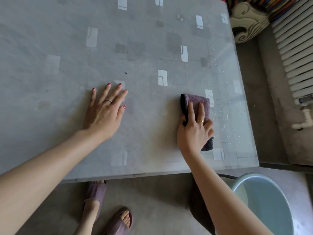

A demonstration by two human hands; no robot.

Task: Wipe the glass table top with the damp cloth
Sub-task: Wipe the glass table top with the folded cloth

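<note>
Mid-wipe: right hand (194, 131) grip pinches cloth (198, 106) flat on tabletop (67, 48), wet streaks just right. Left hand (105, 111) spread, bracing. Next: sweep left over the dry glass.

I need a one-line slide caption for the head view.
Right hand presses a purple cloth on the glass table; left hand rests flat; a basin stands nearby.
</note>
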